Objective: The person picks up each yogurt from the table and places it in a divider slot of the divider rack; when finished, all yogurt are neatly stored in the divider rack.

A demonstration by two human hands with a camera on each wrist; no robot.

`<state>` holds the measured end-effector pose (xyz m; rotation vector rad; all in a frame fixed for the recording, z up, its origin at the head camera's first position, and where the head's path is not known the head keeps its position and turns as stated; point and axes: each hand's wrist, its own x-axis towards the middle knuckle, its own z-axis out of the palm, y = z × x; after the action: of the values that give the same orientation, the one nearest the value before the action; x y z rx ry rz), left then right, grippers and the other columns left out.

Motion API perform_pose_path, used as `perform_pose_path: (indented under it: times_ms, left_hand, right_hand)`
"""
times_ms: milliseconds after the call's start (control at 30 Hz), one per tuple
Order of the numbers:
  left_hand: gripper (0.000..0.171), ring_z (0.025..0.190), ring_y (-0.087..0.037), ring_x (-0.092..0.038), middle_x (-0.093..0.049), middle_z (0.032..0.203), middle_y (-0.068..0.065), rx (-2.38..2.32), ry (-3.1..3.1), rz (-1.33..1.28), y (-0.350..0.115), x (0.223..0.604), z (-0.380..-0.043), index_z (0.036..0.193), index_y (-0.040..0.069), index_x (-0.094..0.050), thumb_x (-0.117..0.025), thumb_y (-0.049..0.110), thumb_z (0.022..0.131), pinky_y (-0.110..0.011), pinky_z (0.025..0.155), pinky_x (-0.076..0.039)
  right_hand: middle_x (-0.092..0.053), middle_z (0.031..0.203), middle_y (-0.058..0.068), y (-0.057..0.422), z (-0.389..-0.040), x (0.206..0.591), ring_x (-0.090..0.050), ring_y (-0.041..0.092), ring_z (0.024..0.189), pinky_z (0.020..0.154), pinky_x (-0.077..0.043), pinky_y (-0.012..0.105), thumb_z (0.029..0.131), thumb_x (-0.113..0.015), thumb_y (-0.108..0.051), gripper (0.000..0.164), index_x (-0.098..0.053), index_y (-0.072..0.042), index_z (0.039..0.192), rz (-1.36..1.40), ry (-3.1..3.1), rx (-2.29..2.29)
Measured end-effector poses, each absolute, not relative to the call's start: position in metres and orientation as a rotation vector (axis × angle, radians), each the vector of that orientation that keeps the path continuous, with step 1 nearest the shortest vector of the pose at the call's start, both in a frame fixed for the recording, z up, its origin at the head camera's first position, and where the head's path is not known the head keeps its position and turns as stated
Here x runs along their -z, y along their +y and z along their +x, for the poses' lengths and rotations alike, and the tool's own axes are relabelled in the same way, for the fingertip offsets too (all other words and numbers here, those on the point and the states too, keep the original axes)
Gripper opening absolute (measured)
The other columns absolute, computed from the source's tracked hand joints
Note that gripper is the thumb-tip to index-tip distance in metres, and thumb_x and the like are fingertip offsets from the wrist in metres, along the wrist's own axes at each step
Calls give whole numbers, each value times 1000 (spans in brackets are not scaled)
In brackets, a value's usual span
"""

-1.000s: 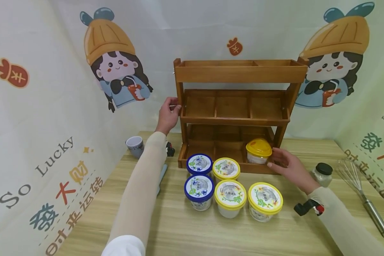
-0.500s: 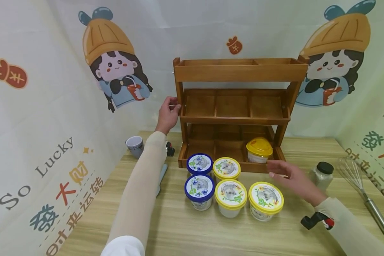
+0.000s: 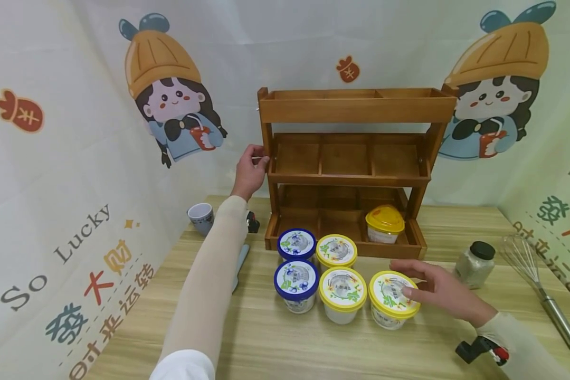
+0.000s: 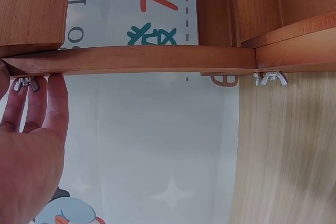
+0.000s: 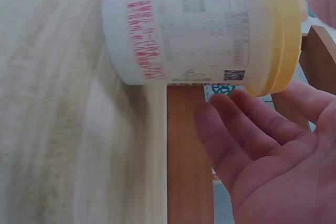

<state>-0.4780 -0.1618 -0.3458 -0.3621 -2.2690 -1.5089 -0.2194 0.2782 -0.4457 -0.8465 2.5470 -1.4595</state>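
Observation:
A wooden three-tier rack [image 3: 356, 111] stands at the back of the table. My left hand [image 3: 250, 171] grips its left upright [image 4: 131, 60], thumb on one side and fingers on the other, beside a wing nut [image 4: 25, 83]. At the front right stands a white tub with a yellow lid [image 3: 388, 302]. My right hand [image 3: 444, 290] reaches round it, thumb over the lid and fingers behind; in the right wrist view the fingers [image 5: 231, 135] lie loosely extended near its rim. A tub with a domed yellow lid [image 3: 385, 224] sits in the rack's lower right compartment.
Left of that tub stand two more yellow-lidded tubs [image 3: 342, 287] and two blue-lidded tubs [image 3: 296, 279]. A black-capped jar [image 3: 475, 266] and a whisk [image 3: 546, 301] lie to the right. A cup [image 3: 201, 217] and a pale blue utensil [image 3: 240, 266] are on the left.
My right hand has left the domed-lid tub in the rack and come back toward the front, to the right-hand yellow-lidded tub. The left hand stays on the upright.

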Motion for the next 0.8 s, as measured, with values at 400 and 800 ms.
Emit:
perform_pose_path:
  times_ms: [400, 800]
  left_hand:
    - [31, 132, -31, -62, -60, 139, -14, 1508, -2264, -368, -164, 348, -477, 140, 9, -55, -57, 16, 110, -47, 101, -58]
    - [31, 133, -33, -61, -59, 141, -15, 1497, -2263, -394, -164, 348, -477, 140, 8, -55, -57, 16, 110, -49, 103, -57]
  right_hand:
    - [-55, 149, 30, 284, -217, 457, -63, -1, 120, 91, -60, 27, 88, -83, -7, 81, -42, 1, 157, -911, 2472, 1433]
    - [-56, 147, 29, 281, -219, 454, -60, -4, 123, 92, -59, 26, 83, -87, -6, 88, -40, 2, 157, -933, 2467, 1445]
